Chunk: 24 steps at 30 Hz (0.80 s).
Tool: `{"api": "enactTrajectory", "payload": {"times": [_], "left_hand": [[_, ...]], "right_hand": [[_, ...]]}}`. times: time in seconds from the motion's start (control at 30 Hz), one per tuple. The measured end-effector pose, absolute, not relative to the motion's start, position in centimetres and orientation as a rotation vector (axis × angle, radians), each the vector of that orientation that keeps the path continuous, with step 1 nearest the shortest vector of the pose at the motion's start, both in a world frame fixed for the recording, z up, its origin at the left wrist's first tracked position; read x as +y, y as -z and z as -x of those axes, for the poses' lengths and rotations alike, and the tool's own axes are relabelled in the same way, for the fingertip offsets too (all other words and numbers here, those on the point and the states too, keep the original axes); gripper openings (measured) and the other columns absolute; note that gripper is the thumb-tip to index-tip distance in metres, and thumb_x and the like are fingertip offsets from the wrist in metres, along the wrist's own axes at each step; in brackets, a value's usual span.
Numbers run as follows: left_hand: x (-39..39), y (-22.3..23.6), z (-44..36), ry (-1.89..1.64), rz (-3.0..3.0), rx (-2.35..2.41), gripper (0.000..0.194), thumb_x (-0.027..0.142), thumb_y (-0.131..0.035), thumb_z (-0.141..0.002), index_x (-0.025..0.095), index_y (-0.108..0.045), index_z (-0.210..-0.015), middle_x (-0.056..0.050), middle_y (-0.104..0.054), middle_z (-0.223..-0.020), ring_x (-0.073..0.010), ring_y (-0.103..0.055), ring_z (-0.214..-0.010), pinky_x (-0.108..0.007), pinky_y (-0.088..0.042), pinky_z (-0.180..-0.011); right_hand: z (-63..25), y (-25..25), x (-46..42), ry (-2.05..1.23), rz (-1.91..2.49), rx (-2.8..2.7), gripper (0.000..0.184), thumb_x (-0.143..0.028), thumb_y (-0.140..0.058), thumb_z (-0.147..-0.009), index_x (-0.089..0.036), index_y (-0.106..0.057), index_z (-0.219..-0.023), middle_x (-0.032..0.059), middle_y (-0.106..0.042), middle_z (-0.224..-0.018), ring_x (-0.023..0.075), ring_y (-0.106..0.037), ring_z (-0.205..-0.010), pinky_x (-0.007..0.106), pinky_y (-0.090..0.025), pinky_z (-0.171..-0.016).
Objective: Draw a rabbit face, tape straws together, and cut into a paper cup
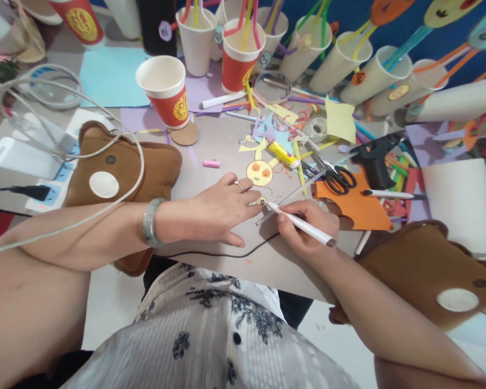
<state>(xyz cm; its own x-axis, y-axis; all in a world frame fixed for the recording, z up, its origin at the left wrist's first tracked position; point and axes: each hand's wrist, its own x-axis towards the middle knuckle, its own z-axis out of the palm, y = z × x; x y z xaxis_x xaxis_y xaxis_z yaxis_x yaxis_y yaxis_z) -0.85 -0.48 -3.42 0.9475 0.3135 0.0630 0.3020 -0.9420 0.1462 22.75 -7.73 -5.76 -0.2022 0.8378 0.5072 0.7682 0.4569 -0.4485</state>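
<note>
My right hand [314,219] grips a white marker pen [302,223], its tip touching a small round pale-yellow paper piece [261,201] on the table. Palm down, my left hand [210,208] lies with fingers stretched out, the fingertips at the edge of that piece. Just beyond them is a yellow paper cutout [260,173] with orange cheeks and a drawn face. A pink pen cap [211,163] sits beyond my left hand. What looks like a clear ruler [294,193] runs beside the marker tip.
Black-handled scissors [340,180], orange paper [364,208], a glue gun [378,159] and a yellow glue stick [283,155] lie ahead right. A red cup [162,92] and several straw-filled cups stand behind. Brown cushions [125,167] flank both arms; a cable [140,156] crosses my left arm.
</note>
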Motion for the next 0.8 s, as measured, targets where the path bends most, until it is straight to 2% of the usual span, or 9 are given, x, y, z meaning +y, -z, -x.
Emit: {"api": "enactTrajectory", "payload": {"times": [0.5, 0.8], "left_hand": [[-0.48, 3.47, 0.88, -0.141, -2.981, 0.466, 0.064, 0.062, -0.079, -0.081, 0.014, -0.065, -0.121, -0.012, -0.068, -0.126, -0.0304, -0.053, -0.113, -0.04, -0.031, -0.084], [-0.53, 3.55, 0.86, -0.127, -2.966, 0.476, 0.064, 0.061, -0.079, -0.081, 0.015, -0.065, -0.122, -0.013, -0.068, -0.126, -0.031, -0.053, -0.114, -0.04, -0.031, -0.085]], "right_hand": [[-22.57, 5.76, -7.68, -0.126, 1.317, -1.989, 0.002, -0.023, -0.066, -0.086, -0.023, -0.065, -0.085, -0.0034, -0.07, -0.062, 0.013, -0.061, -0.045, 0.026, -0.045, -0.046], [-22.65, 5.85, -7.72, -0.158, 1.356, -1.991, 0.006, -0.028, -0.066, -0.087, -0.024, -0.066, -0.083, -0.0023, -0.07, -0.061, 0.0134, -0.06, -0.046, 0.027, -0.044, -0.047]]}}
